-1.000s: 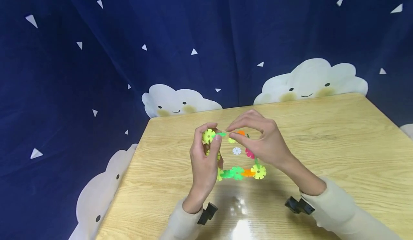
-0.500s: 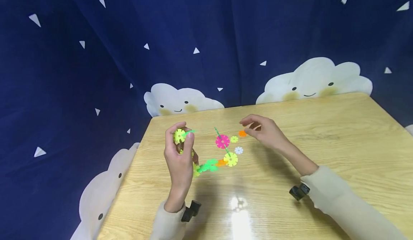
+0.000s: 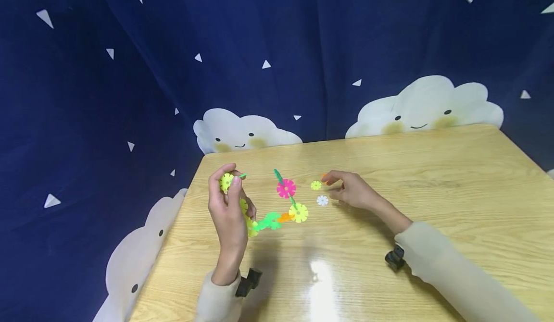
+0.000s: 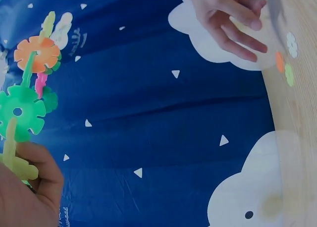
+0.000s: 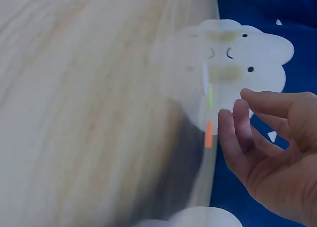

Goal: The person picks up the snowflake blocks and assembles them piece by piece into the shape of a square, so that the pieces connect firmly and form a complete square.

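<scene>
My left hand [image 3: 227, 218] grips a chain of interlocking plastic snowflake discs at its left end, thumb and fingers round the yellow disc [image 3: 226, 182] there. From the hand the chain hangs over the table and bends up at the right, through a green disc [image 3: 273, 220], another yellow disc [image 3: 298, 213] and a pink disc [image 3: 286, 188]. In the head view my right hand [image 3: 357, 191], fingers loosely bent, is beside the loose discs. Its fingertips partly cover an orange disc [image 4: 280, 62]; the right wrist view shows nothing between the fingers.
A small yellow-green disc [image 3: 316, 185] and a white disc [image 3: 322, 200] lie on the wooden table [image 3: 433, 192], left of the right hand. Behind the table hangs a dark blue curtain [image 3: 242, 33] with clouds and triangles. A black camera sits on each wrist.
The right hand has left the top of the chain and moved down to the loose discs. My left hand has carried the chain to the left, and the loop has opened out.
</scene>
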{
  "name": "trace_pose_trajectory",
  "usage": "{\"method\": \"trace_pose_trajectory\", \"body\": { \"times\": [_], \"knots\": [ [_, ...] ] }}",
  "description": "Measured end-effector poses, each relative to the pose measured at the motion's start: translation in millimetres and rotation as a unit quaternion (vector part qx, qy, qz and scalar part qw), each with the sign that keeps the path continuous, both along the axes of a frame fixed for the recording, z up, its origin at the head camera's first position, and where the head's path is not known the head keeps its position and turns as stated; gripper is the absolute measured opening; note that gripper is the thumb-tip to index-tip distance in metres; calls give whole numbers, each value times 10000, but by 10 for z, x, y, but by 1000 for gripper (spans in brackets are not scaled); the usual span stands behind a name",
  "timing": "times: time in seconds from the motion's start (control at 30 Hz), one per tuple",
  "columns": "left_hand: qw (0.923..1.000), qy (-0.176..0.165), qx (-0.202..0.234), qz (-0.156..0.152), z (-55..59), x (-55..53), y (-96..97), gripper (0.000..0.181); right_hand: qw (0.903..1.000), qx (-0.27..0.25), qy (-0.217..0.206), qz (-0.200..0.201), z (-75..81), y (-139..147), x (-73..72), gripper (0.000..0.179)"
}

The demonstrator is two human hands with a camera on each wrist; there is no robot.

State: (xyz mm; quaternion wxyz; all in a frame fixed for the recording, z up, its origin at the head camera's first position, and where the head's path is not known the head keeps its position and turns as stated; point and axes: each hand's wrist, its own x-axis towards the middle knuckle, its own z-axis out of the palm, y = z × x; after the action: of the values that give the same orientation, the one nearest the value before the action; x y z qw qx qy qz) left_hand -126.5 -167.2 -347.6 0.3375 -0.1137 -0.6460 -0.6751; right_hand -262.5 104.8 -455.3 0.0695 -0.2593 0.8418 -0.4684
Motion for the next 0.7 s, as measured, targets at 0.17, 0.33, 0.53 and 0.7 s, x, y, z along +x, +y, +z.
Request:
{"method": "trace_pose_trajectory", "body": {
  "times": [0.17, 0.33, 0.53, 0.7],
  "knots": [
    [10000, -7, 25, 8, 2, -7, -9, 29, 9990, 353, 254, 133, -116, -110, -16, 42],
    [9999, -35, 97, -54, 16, -7, 6, 29, 9927, 873, 809, 165, -190, -195, -6, 38],
    [9998, -83, 185, -75, 36, -5, 39, 30, 9821, 1501, 1108, 253, -145, -266, 42, 38],
    [9997, -156, 139, -112, 36, -6, 80, 34, 9817, 1682, 867, 210, -99, -241, 94, 31]
  ]
}}
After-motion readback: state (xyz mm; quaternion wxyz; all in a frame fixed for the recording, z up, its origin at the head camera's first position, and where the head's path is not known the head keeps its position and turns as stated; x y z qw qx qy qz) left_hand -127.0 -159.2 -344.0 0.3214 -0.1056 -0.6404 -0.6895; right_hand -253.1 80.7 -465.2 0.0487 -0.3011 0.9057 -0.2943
